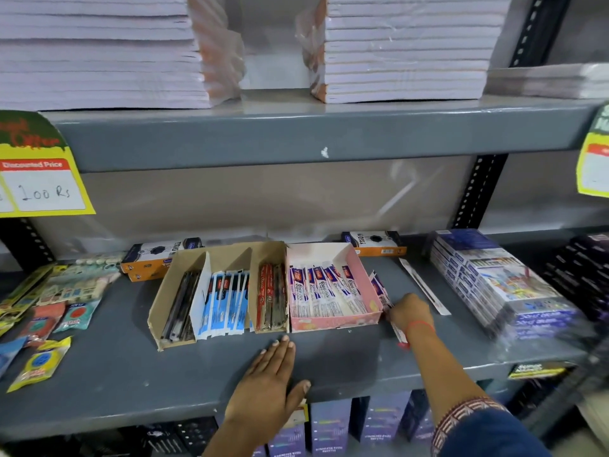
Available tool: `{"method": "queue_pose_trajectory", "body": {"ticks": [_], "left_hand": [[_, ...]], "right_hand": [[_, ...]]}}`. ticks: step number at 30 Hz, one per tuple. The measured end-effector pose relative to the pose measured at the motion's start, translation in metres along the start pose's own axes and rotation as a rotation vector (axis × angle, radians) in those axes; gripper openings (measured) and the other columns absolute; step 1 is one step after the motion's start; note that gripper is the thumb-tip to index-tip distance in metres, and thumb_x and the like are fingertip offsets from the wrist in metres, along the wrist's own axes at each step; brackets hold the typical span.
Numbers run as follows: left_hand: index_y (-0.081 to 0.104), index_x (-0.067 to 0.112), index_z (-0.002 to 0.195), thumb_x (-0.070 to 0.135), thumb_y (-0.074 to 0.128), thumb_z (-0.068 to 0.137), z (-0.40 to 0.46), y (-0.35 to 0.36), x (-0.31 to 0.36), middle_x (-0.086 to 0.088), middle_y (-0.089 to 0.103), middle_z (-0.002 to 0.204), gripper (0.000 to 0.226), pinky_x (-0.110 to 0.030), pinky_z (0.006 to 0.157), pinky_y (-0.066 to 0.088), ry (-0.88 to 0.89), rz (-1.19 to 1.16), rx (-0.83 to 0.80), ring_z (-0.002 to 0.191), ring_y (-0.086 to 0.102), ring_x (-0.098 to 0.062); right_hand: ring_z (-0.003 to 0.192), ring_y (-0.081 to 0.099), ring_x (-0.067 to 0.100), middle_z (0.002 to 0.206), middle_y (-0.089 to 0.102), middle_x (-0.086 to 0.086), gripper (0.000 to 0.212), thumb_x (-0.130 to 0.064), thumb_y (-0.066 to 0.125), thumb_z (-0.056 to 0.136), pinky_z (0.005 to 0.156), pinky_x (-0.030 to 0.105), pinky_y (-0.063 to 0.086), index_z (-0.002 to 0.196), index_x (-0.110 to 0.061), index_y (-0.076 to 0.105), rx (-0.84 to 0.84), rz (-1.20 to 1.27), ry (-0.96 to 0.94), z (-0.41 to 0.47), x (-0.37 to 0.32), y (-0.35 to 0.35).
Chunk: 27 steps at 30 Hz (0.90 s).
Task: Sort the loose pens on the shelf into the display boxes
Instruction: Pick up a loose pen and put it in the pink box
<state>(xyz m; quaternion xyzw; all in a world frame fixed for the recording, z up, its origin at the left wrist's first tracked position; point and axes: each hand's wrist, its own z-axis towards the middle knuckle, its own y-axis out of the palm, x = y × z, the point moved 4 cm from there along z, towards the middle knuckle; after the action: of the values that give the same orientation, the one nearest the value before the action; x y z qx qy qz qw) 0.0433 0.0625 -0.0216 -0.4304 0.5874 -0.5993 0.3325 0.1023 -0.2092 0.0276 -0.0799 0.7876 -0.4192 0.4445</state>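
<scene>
Looking down through the head camera, I see the grey shelf [131, 374] with two display boxes side by side at its middle. The brown cardboard box [161, 308] has three compartments: dark pens [181, 301] in the left one, blue-and-white wrapped pens [227, 298] in the middle one, red and dark pens [272, 298] in the right one. Touching its right wall is the pink box [329, 323], which holds a row of white-and-purple wrapped pens [326, 291] lying front to back. My right hand [410, 313] reaches just past the pink box's front right corner, fingers curled shut around a few loose wrapped pens [382, 291] of the same white-and-purple kind; their upper ends fan out beside the box's right wall and a red-tipped lower end pokes out under the wrist. A red thread sits around that wrist. My left hand [270, 380] lies flat and spread on the shelf's front edge, palm down, holding nothing, in front of the gap between the two boxes. One more loose pen in a white sleeve [425, 286] lies on the shelf to the right, apart from the hand, near a stack of wrapped purple packs [494, 285]. Orange boxes [375, 244] sit at the back, small packets [43, 324] to the left, and notebook stacks [408, 51] fill the shelf above. A yellow price tag [43, 179] hangs at upper left.
</scene>
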Motion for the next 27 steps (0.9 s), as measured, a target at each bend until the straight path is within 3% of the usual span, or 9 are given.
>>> {"method": "queue_pose_trajectory", "body": {"ticks": [3, 5, 7, 10, 13, 17, 20, 23, 27], "left_hand": [[-0.015, 0.015, 0.145, 0.060, 0.013, 0.094, 0.001, 0.001, 0.000, 0.001, -0.020, 0.155, 0.073, -0.026, 0.110, -0.017, -0.005, -0.013, -0.013, 0.139, -0.021, -0.012], [-0.014, 0.015, 0.145, 0.060, 0.014, 0.094, 0.001, 0.002, 0.000, 0.000, -0.020, 0.154, 0.074, -0.027, 0.110, -0.016, -0.010, -0.005, -0.009, 0.140, -0.020, -0.013], [-0.013, 0.014, 0.145, 0.059, 0.015, 0.094, 0.002, 0.002, 0.000, -0.001, -0.018, 0.155, 0.073, -0.028, 0.111, -0.016, -0.012, 0.004, -0.003, 0.142, -0.017, -0.015], [-0.012, 0.013, 0.145, 0.058, 0.014, 0.094, 0.002, 0.003, -0.001, -0.001, -0.018, 0.155, 0.073, -0.028, 0.111, -0.015, -0.014, 0.018, -0.003, 0.143, -0.016, -0.016], [-0.012, 0.013, 0.145, 0.058, 0.015, 0.095, 0.003, 0.004, -0.001, -0.003, -0.016, 0.156, 0.072, -0.029, 0.111, -0.016, -0.012, 0.018, -0.004, 0.143, -0.016, -0.017], [-0.012, 0.012, 0.145, 0.058, 0.015, 0.095, 0.002, 0.003, -0.001, -0.003, -0.016, 0.156, 0.073, -0.029, 0.112, -0.014, -0.011, 0.027, 0.000, 0.143, -0.015, -0.017], [-0.014, 0.012, 0.144, 0.059, 0.014, 0.094, 0.002, 0.002, 0.000, -0.003, -0.017, 0.156, 0.074, -0.028, 0.111, -0.015, 0.000, 0.026, -0.005, 0.142, -0.017, -0.017], [-0.015, 0.014, 0.145, 0.060, 0.013, 0.094, 0.000, 0.000, 0.000, -0.001, -0.018, 0.156, 0.074, -0.026, 0.111, -0.014, 0.007, 0.004, 0.002, 0.141, -0.018, -0.014], [-0.011, 0.017, 0.146, 0.060, 0.016, 0.094, 0.000, -0.002, -0.002, 0.002, -0.015, 0.157, 0.073, -0.024, 0.112, -0.011, 0.015, -0.040, 0.019, 0.143, -0.014, -0.011]], "right_hand": [[0.093, 0.063, 0.034, 0.104, 0.069, 0.024, 0.008, -0.006, 0.069, 0.077, 0.081, 0.034, 0.049, 0.084, -0.002, 0.069, 0.024, 0.366, 0.052, -0.002, 0.012, -0.006], [0.075, 0.059, 0.029, 0.089, 0.067, 0.022, 0.018, 0.002, 0.068, 0.077, 0.075, 0.039, 0.050, 0.066, -0.010, 0.061, -0.072, 0.746, 0.073, -0.004, 0.018, -0.008], [0.065, 0.056, 0.023, 0.074, 0.064, 0.013, 0.021, 0.005, 0.063, 0.081, 0.062, 0.033, 0.048, 0.068, -0.012, 0.058, -0.239, 1.001, 0.034, -0.010, 0.016, -0.011], [0.054, 0.065, 0.011, 0.059, 0.070, -0.001, 0.021, 0.005, 0.057, 0.086, 0.051, 0.024, 0.054, 0.072, -0.012, 0.058, -0.408, 1.150, -0.067, -0.024, 0.005, -0.021], [0.046, 0.066, 0.004, 0.051, 0.070, -0.005, 0.026, 0.007, 0.052, 0.088, 0.045, 0.018, 0.055, 0.070, -0.012, 0.057, -0.459, 1.179, -0.148, -0.032, -0.005, -0.028], [0.046, 0.066, 0.006, 0.050, 0.069, -0.005, 0.026, 0.006, 0.049, 0.090, 0.044, 0.022, 0.056, 0.071, -0.010, 0.056, -0.529, 1.172, -0.223, -0.038, -0.018, -0.033], [0.054, 0.069, 0.010, 0.057, 0.073, -0.003, 0.021, 0.005, 0.053, 0.088, 0.053, 0.025, 0.060, 0.076, -0.009, 0.061, -0.556, 1.135, -0.242, -0.039, -0.030, -0.030], [0.054, 0.066, 0.015, 0.060, 0.073, 0.003, 0.019, 0.010, 0.058, 0.083, 0.054, 0.021, 0.056, 0.076, -0.007, 0.064, -0.526, 0.960, -0.216, -0.038, -0.049, -0.013], [0.060, 0.054, 0.018, 0.071, 0.058, 0.012, 0.027, 0.014, 0.060, 0.080, 0.052, 0.022, 0.051, 0.068, -0.009, 0.058, -0.455, 0.652, -0.175, -0.034, -0.083, 0.027]]}}
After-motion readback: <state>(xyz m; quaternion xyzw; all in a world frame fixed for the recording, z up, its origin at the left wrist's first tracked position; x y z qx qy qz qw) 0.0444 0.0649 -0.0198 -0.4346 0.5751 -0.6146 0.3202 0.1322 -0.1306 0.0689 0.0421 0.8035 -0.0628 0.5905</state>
